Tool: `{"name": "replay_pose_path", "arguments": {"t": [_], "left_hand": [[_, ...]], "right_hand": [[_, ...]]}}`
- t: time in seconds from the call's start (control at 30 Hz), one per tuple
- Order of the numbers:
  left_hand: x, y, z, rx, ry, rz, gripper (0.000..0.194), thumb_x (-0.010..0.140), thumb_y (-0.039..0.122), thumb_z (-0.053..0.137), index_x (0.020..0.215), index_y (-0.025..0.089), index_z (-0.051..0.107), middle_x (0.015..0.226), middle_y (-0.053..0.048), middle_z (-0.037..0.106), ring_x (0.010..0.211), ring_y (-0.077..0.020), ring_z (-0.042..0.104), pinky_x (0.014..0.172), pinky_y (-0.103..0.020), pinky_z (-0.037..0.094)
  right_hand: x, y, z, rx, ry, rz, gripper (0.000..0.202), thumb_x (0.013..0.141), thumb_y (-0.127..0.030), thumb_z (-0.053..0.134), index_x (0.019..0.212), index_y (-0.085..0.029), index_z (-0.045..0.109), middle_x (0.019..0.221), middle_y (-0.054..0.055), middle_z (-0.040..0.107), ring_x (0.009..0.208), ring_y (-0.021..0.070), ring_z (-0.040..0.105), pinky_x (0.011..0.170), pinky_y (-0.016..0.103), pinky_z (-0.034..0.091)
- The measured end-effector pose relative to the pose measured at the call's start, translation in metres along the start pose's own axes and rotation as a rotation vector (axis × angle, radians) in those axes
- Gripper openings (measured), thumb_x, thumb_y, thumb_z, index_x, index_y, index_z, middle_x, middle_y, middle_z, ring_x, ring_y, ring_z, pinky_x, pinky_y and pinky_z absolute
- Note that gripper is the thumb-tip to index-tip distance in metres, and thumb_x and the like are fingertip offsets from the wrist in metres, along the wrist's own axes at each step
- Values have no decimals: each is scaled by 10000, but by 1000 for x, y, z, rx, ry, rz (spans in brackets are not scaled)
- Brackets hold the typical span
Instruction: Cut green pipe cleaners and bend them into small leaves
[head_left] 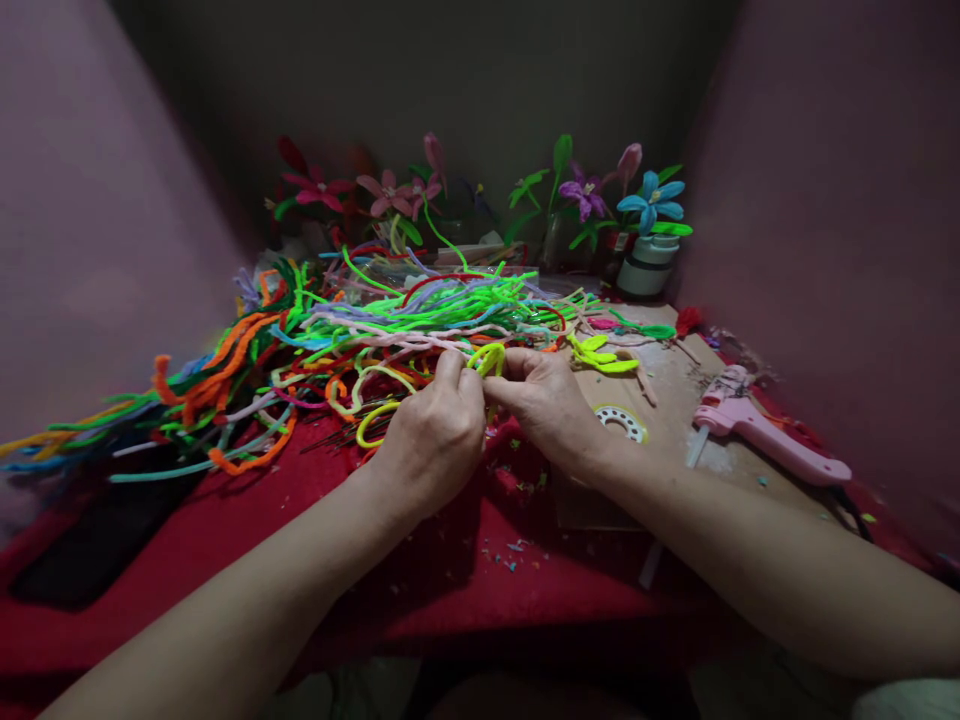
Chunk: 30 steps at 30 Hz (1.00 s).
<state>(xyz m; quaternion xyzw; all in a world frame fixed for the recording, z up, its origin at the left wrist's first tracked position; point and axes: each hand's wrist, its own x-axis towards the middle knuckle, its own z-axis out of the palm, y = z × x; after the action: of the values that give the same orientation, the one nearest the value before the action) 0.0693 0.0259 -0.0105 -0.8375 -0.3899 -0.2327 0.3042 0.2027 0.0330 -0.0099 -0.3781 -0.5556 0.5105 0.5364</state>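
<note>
"Chenille stem (491,352), yellow: where are you seeing it?"

"I'm seeing it looping up in the middle, at the near edge of the multicoloured stem heap (450,312)."

"And the grip?"

"I'm pinching it between left hand (439,432) and right hand (551,405), fingers closed. A pink glue gun (772,437) is lying on cardboard (600,505) to the right."

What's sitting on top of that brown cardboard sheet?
On the brown cardboard sheet are a white ring with holes, bright yellow fuzzy petals and at least part of a pink plastic glue gun. The right forearm covers some cardboard, so anything underneath can't be seen.
</note>
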Motion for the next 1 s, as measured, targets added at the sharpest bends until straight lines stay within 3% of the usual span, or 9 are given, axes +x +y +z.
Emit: {"name": "replay_pose_path", "arguments": {"t": [0.13, 0.27, 0.37, 0.53, 0.73, 1.0], "left_hand": [[1, -5, -1, -105, -64, 10, 159, 861, 90, 383, 764, 138, 499, 805, -95, 552, 681, -155, 566, 516, -242, 455], [1, -12, -1, -256, 25, -57, 101, 866, 106, 412, 818, 170, 474, 772, -36, 548, 669, -127, 553, 575, -231, 471], [-2, -18, 1, -376, 58, -21, 81, 871, 133, 443, 920, 180, 487, 795, -12, 570, 696, -115, 577, 610, -214, 482], [-7, -25, 5, -450, 124, 37, 316, 867, 219, 523, 1173, 209, 442, 1039, -49, 641, 948, -157, 627, 760, -244, 512], [-5, -24, 2, -419, 183, 35, 349, 857, 234, 556, 1180, 205, 426, 1038, -52, 667, 822, -130, 666, 704, -209, 516], [0, -23, -6, -584, 107, -114, 358, 830, 248, 587, 1157, 213, 445, 999, -41, 661, 796, -125, 654, 680, -213, 512]], "right_hand": [[3, 1, -3, 19, -37, 25, 30, 656, -172, 529, 626, -169, 528, 586, -46, 481, 539, 80, 407, 526, 234, 326], [5, 1, -6, 40, -85, 33, 136, 722, -282, 553, 646, -173, 521, 589, -39, 490, 500, 79, 409, 500, 241, 341], [5, -1, -6, 5, -84, 5, 153, 743, -299, 572, 669, -170, 539, 580, -46, 487, 493, 71, 406, 495, 232, 341], [3, -2, -5, 41, -52, -46, 110, 742, -251, 596, 701, -166, 541, 624, -47, 490, 544, 68, 434, 528, 231, 343], [3, -1, -7, 19, -116, -31, 161, 748, -233, 584, 616, -170, 517, 544, -53, 480, 508, 71, 424, 534, 241, 344], [4, -3, -12, 142, -220, 11, 86, 720, -219, 599, 654, -165, 589, 584, -35, 539, 511, 80, 462, 533, 243, 362]]}}
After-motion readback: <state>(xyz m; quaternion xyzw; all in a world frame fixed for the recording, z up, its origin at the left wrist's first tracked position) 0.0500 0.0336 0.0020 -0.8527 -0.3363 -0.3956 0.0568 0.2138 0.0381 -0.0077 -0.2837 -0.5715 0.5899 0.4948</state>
